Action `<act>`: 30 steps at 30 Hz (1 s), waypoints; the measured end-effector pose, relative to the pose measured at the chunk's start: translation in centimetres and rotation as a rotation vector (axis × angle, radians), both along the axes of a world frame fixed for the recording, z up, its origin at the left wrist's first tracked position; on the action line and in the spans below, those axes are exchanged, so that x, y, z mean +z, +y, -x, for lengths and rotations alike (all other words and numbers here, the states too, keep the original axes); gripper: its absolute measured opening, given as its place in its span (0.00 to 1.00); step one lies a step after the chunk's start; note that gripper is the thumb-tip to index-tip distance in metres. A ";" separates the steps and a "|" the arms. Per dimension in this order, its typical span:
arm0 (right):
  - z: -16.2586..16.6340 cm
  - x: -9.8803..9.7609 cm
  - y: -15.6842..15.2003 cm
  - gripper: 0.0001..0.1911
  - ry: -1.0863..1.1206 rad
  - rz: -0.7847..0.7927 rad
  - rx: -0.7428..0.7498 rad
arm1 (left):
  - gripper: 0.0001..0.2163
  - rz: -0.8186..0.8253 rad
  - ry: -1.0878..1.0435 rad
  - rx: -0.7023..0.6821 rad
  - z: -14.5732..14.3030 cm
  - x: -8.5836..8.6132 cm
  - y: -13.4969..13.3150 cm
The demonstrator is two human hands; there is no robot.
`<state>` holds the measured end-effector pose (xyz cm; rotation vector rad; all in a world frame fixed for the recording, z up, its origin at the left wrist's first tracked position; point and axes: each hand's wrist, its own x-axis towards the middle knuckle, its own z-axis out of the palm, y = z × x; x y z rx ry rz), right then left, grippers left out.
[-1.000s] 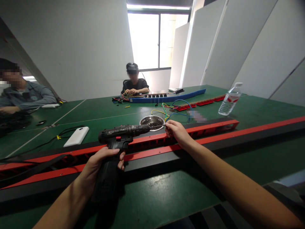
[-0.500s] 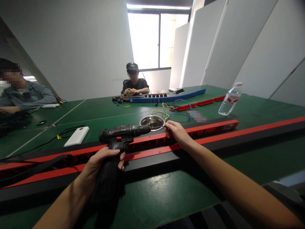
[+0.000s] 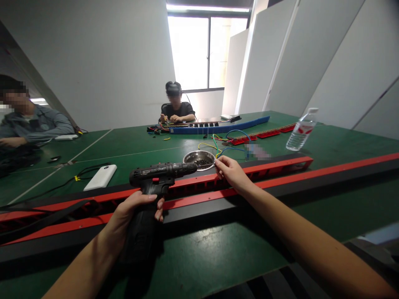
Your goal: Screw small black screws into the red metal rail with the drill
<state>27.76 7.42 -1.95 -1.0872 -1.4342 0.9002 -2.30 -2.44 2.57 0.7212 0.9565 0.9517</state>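
My left hand (image 3: pixel 137 207) is wrapped around the grip of a black cordless drill (image 3: pixel 152 182), which points to the right. A long thin bit (image 3: pixel 204 166) sticks out of its chuck. At the bit's far end, the thumb and fingers of my right hand (image 3: pixel 230 171) are pinched together; whatever small thing is between them is hidden. Just behind the bit stands a round metal bowl (image 3: pixel 190 154) with many small dark pieces in it, probably screws. Under both hands lie two long red and black rails (image 3: pixel 193 214), side by side across the table.
A white power bank (image 3: pixel 100 177) with a black cable lies at left. At right stands a water bottle (image 3: pixel 301 131). Coloured wires (image 3: pixel 216 143), a red strip (image 3: pixel 268 134) and a long blue piece (image 3: pixel 218 129) lie farther back. Two people sit at the green table (image 3: pixel 199 257).
My right fingers have shifted very slightly left along the bit. The drill and my left hand hold still. Across the table, the person's hands have moved apart.
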 end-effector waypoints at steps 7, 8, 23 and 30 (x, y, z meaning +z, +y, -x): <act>0.0 -0.4 0.2 0.20 0.022 -0.016 -0.022 | 0.02 -0.010 0.026 0.021 0.0 -0.1 0.1; 0.0 -0.4 0.1 0.20 0.010 -0.028 -0.028 | 0.02 -0.012 0.024 0.021 0.0 -0.2 0.1; 0.0 -0.3 -0.2 0.17 -0.107 -0.087 -0.074 | 0.03 -0.031 -0.006 -0.025 0.6 -0.8 0.3; 0.0 0.1 -0.4 0.17 -0.164 -0.095 -0.096 | 0.05 -0.048 0.009 -0.064 0.7 -1.0 0.3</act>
